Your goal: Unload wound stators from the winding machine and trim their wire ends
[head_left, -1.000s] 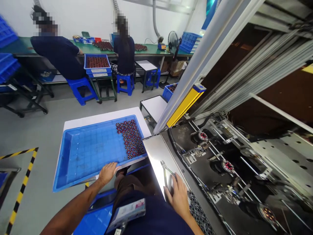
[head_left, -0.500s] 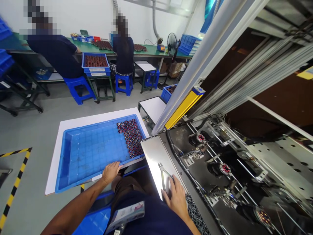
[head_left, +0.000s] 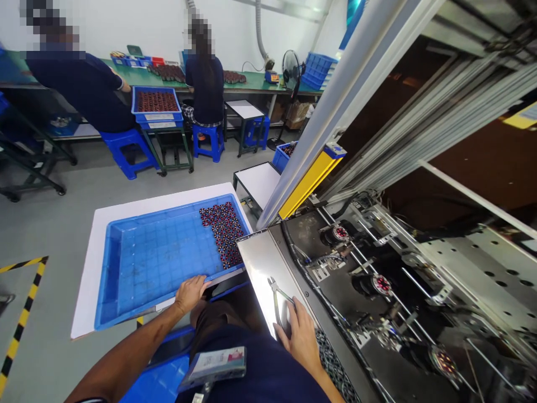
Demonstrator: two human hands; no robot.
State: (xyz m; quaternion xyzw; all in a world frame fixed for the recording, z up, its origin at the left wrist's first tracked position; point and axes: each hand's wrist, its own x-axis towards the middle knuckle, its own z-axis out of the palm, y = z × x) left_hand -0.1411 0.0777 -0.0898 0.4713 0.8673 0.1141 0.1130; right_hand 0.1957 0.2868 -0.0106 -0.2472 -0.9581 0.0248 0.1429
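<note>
My left hand (head_left: 189, 292) rests on the near rim of a blue tray (head_left: 146, 263), fingers curled over the edge. The tray sits on a white table (head_left: 90, 246) and holds several small dark red round parts (head_left: 222, 229) bunched at its right end. My right hand (head_left: 297, 333) lies on the shiny steel ledge (head_left: 260, 263) of a machine, with its fingers round the handles of metal pliers (head_left: 277, 299) whose tips point away from me.
The machine (head_left: 377, 285) on my right has several fixtures with red round parts on rods, behind a yellow bar (head_left: 308, 182). Two seated people (head_left: 84, 84) work at a green bench (head_left: 251, 88) across the floor. Yellow-black tape (head_left: 20, 324) marks the floor on the left.
The view has drifted a little, so the tray and far bench sit slightly lower left. Both hands stay where they were, on the tray rim and on the pliers.
</note>
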